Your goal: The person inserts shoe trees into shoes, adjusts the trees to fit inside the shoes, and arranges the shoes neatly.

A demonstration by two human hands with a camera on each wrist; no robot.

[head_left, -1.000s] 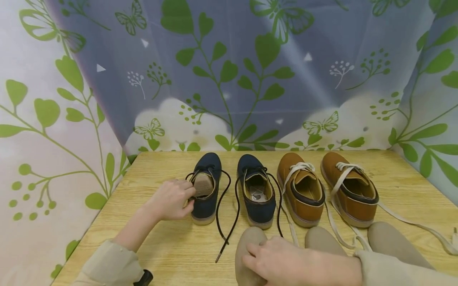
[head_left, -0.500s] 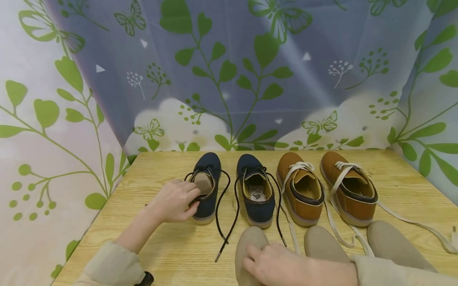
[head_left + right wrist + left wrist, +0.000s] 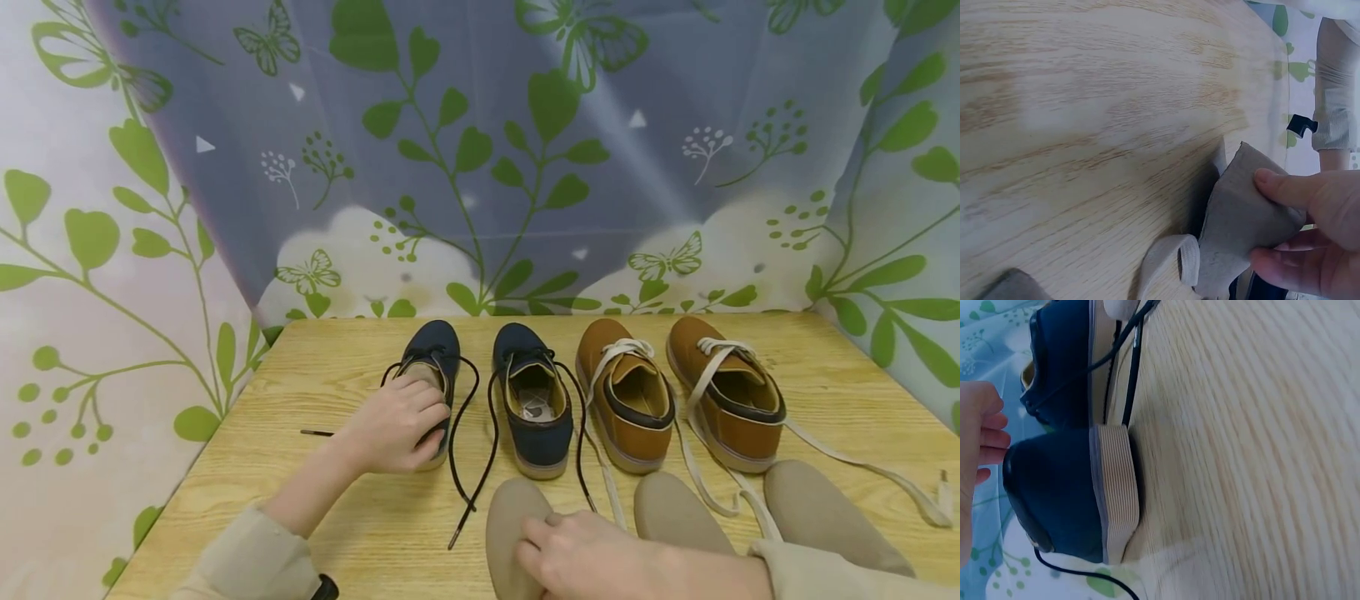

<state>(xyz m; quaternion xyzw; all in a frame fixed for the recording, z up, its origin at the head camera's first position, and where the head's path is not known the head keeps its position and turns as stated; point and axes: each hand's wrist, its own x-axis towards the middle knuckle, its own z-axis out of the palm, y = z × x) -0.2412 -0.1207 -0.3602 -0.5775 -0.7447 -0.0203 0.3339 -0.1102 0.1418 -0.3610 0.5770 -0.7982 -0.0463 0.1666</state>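
Note:
My left hand (image 3: 397,425) is over the opening of the left navy shoe (image 3: 435,339), its fingers reaching into it. A beige insole (image 3: 424,372) shows just past the fingers, inside that shoe. From the left wrist, the hand (image 3: 975,444) appears above the collar of a navy shoe (image 3: 1060,494). Lower on the table, my right hand (image 3: 581,546) grips another beige insole (image 3: 510,512) by its edges. The right wrist view has the thumb on one edge of this insole (image 3: 1241,215) and fingers on the other. Between the hands stands the second navy shoe (image 3: 543,442).
Two brown shoes (image 3: 637,454) with loose cream laces (image 3: 693,458) stand to the right. Two more beige insoles (image 3: 825,512) lie in front of them, partly behind my right arm. Black laces (image 3: 453,533) trail over the wooden table (image 3: 247,483). A patterned cloth (image 3: 480,167) hangs behind.
My left hand has moved right from the navy shoe's side to over its opening, now covering most of the insole inside. The right hand keeps its insole in about the same place.

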